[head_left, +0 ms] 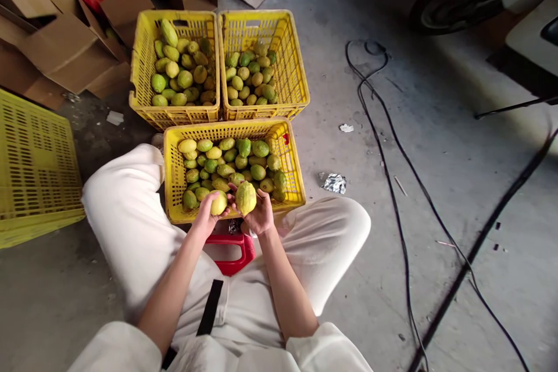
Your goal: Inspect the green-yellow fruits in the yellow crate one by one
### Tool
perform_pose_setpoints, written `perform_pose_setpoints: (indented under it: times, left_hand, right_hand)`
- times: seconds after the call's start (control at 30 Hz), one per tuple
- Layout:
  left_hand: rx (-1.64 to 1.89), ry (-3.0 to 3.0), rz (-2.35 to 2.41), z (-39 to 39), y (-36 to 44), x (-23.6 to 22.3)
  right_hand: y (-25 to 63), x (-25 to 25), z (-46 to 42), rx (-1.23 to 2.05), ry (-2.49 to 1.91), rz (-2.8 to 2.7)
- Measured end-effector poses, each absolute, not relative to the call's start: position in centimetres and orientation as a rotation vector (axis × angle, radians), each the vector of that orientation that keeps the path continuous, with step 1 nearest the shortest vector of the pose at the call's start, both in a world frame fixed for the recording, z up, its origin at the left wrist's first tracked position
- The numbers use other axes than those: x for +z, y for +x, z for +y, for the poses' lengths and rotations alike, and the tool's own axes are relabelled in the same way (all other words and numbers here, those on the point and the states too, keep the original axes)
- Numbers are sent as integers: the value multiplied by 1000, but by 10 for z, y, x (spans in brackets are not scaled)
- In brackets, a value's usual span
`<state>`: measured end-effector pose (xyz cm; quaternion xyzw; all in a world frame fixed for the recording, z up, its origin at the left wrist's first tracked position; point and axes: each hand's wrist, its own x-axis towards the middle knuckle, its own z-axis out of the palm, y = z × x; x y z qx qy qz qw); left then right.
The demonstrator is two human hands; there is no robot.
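Observation:
Over the near edge of the front yellow crate, my left hand is closed around a yellow lemon. Close beside it, my right hand grips a larger, greenish-yellow lemon with a bumpy skin. Both hands are nearly touching, with the fruit facing up. Below them, the front crate holds many green and yellow lemons. Behind it stand a left yellow crate and a right yellow crate, each partly filled with similar fruit.
A red plastic stool shows between my legs. Another yellow crate stands at left, below opened cardboard boxes. Black cables run across the floor at right, near crumpled foil and a vehicle wheel.

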<state>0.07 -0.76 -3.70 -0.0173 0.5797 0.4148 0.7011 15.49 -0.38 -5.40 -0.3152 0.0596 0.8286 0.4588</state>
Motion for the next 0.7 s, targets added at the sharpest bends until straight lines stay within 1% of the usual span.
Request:
perform_pose_setpoints:
  times: [0.27, 0.47, 0.63, 0.7]
  left_hand:
    - [1023, -221, 1333, -1, 2, -26]
    - [956, -272, 1237, 0, 3, -24]
    - [1006, -303, 1264, 0, 0, -28]
    - [1024, -278, 1293, -1, 0, -29]
  right_hand:
    - [160, -53, -6, 1948, -788, 157]
    - [151, -64, -6, 1885, -1162, 113]
    - [152, -63, -4, 1888, -897, 105]
    - [154, -63, -5, 1881, -887, 94]
